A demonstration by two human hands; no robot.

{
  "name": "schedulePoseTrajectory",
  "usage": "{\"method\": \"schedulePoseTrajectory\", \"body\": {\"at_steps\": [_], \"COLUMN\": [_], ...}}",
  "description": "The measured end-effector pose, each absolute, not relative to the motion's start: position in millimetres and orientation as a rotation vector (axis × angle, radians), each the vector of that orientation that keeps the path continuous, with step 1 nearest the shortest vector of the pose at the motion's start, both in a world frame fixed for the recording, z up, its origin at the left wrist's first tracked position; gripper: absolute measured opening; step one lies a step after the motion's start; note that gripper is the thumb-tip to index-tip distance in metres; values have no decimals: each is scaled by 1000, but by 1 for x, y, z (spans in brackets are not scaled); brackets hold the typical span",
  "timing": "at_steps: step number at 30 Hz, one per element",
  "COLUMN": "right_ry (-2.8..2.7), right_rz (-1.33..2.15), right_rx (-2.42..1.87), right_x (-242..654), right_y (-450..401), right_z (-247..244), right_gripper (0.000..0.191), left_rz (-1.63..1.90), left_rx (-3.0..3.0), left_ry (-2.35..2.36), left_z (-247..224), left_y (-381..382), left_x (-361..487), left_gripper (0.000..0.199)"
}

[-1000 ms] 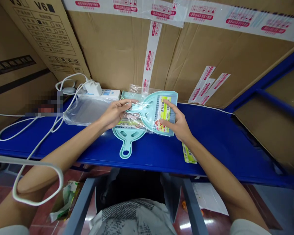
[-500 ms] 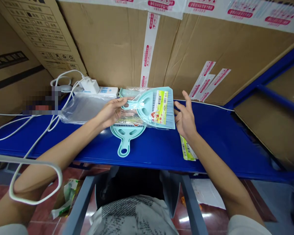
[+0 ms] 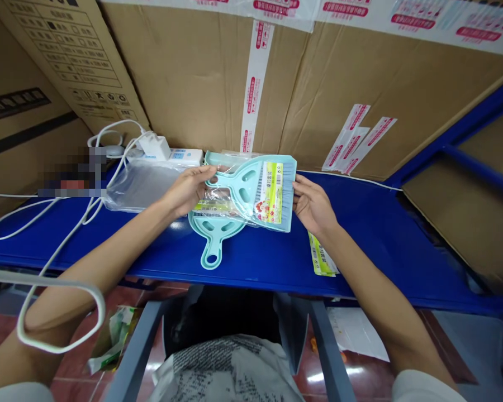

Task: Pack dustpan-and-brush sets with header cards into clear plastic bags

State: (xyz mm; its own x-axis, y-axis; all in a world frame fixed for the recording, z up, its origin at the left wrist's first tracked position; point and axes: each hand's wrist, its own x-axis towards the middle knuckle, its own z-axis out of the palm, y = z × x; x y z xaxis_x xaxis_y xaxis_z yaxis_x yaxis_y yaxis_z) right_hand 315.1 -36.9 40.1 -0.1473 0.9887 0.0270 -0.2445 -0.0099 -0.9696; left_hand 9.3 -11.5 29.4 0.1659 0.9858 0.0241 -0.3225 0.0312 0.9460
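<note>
A light-blue dustpan and brush set [image 3: 248, 187] in a clear bag is held above the table, its bristles and a yellow-green label card [image 3: 270, 193] facing up. My left hand [image 3: 189, 191] pinches it at the handle end. At the opposite, wide edge, the fingers of my right hand [image 3: 314, 204] are closed on the set's rim. Beneath it, partly covered, another light-blue dustpan [image 3: 213, 237] lies with its handle toward me. Several yellow-green label cards [image 3: 321, 255] lie on the table below my right wrist, partly hidden by it.
A pile of clear plastic bags [image 3: 145, 185] lies left on the blue table [image 3: 381, 234]. Behind it are a white power strip [image 3: 186, 157] with a plug and looping white cables [image 3: 88, 212]. A large cardboard box [image 3: 201, 84] stands along the back; a blue frame bar [image 3: 452, 131] crosses the right.
My right hand has closed on the wide edge of the bagged set, where its fingers were apart before. The set has tilted slightly and its wide end has come a little nearer to me.
</note>
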Motion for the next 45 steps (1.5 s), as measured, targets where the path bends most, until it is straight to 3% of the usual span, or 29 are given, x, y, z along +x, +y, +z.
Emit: {"method": "schedulePoseTrajectory", "body": {"at_steps": [14, 22, 28, 36, 45], "right_ry": [-961, -1178, -1140, -1133, -1445], "right_rz": [1238, 1022, 1074, 1094, 1170], "right_rx": [-997, -1012, -1055, -882, -891], "right_x": [314, 309, 313, 317, 314], "right_y": [-34, -34, -32, -38, -40], "right_z": [31, 31, 33, 44, 36], "right_gripper": [23, 40, 52, 26, 28], "left_rz": [1287, 1246, 1243, 1309, 1362], "left_rx": [951, 992, 997, 938, 901], "left_ry": [929, 947, 956, 1018, 1018], "left_z": [39, 34, 31, 34, 36], "left_y": [-6, -11, -11, -12, -11], "left_x": [0, 8, 10, 11, 10], "left_gripper": [21, 23, 22, 29, 28]}}
